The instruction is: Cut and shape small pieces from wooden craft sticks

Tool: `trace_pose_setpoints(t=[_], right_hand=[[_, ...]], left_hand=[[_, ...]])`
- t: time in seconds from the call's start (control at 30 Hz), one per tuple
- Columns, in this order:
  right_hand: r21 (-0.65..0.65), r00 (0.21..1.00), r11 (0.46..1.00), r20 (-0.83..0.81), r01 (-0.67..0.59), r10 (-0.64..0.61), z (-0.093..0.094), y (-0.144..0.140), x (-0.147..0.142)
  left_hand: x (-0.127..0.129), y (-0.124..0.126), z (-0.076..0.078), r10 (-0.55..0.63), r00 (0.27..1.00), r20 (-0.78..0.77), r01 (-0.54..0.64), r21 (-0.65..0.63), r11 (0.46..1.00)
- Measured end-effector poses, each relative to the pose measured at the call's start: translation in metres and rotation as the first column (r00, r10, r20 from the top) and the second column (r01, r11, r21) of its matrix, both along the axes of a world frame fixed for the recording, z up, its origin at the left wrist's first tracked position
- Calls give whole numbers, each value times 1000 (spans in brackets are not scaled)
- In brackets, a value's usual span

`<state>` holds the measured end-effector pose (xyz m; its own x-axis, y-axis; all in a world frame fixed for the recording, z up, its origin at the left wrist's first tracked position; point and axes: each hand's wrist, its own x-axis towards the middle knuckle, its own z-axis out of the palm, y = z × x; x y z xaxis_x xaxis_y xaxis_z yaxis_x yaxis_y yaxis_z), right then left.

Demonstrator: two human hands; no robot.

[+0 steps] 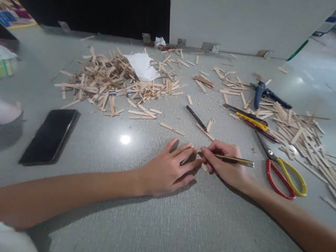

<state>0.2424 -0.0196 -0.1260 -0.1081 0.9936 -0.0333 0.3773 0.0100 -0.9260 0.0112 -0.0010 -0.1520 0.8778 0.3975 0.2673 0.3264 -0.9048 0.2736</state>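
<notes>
Bending over the grey tabletop point(138, 228), you work with both hands close together, fingertips almost meeting near the middle. Your right hand point(222, 163) is closed in a writing grip around a slim dark pencil point(235, 160) with a gold stripe; its back end points right and its tip points left, towards your other hand's fingers. Your left hand point(177, 166) lies palm down with the fingers spread and only slightly bent. Something dark point(185, 160) shows between those fingers, but you cannot tell from this view whether they grip it. A small wooden piece point(204, 167) sits between your two hands, partly covered by your fingers, just below the pencil tip.

Just beyond your hands lie a single flat stick point(172, 129) and a black pen point(196, 119), the pen slanting down to the right. Farther off to the left, you have a large heap of wooden sticks point(108, 77) with a crumpled white tissue point(142, 66) on it. A phone point(50, 136) with a dark screen lies well to the left of your hands.

On your right, scissors point(270, 154) with one red and one yellow handle rest near your right forearm, blades pointing away. Beyond them are a yellow-and-black cutter point(251, 121) and a blue-handled tool point(259, 95), while a second spread of sticks point(305, 142) stretches out to the right.
</notes>
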Motion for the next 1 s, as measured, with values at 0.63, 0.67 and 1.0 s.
trace_pose_setpoints(t=[0.63, 0.67, 1.0], right_hand=[[-4, 1000, 1000, -29, 6, -6, -3, 2, 0], [-8, 1000, 1000, -31, 3, -3, -4, 2, 0], [-14, 1000, 1000, -15, -16, 15, -4, 1, 1]], left_hand=[[1, 0, 0, 7, 1000, -28, -4, 95, 995], [1, 0, 0, 6, 1000, -27, -3, 99, 995], [0, 0, -1, 8, 999, -36, -4, 91, 996]])
